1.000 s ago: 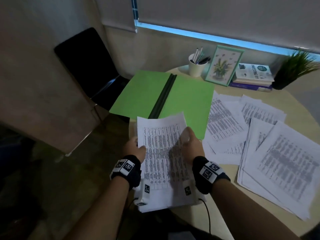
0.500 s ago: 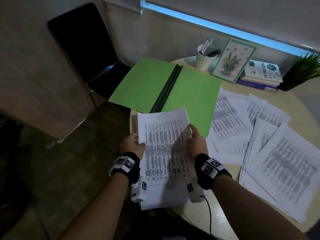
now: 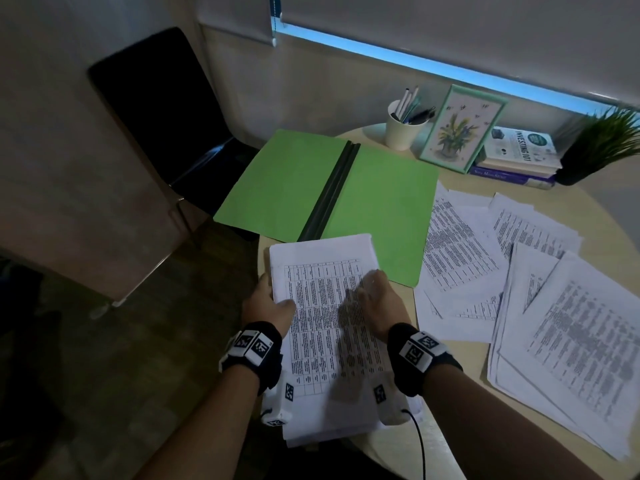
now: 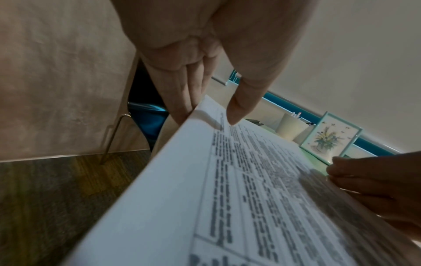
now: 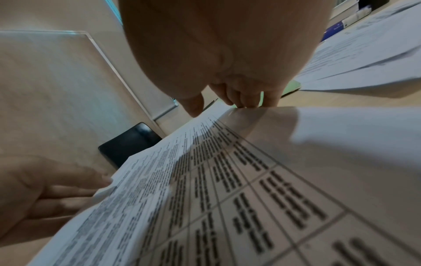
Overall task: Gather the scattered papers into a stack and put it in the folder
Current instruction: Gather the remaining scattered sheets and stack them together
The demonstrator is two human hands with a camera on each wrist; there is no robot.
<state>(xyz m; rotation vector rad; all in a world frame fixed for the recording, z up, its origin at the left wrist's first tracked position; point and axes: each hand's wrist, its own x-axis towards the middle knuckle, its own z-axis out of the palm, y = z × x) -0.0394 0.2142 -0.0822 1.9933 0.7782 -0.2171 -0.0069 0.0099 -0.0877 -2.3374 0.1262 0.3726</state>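
A stack of printed sheets (image 3: 325, 327) is held between both hands above the near edge of the round table. My left hand (image 3: 268, 304) pinches its left edge, thumb on top and fingers underneath (image 4: 182, 100). My right hand (image 3: 377, 299) holds the right edge, with its thumb on top and fingertips (image 5: 248, 103) curled at the paper's edge. The open green folder (image 3: 381, 209) with a dark spine lies flat just beyond the stack. More scattered papers (image 3: 571, 317) are spread over the table's right half.
At the table's back stand a white pen cup (image 3: 403, 128), a framed plant picture (image 3: 459, 129), stacked books (image 3: 519, 154) and a potted plant (image 3: 602, 143). A black chair (image 3: 156, 116) stands left of the table (image 3: 450, 431), beside a wall.
The stack stays held in both hands near the folder's front edge; the hands and stack have shifted only slightly, while the head view has swung a little.
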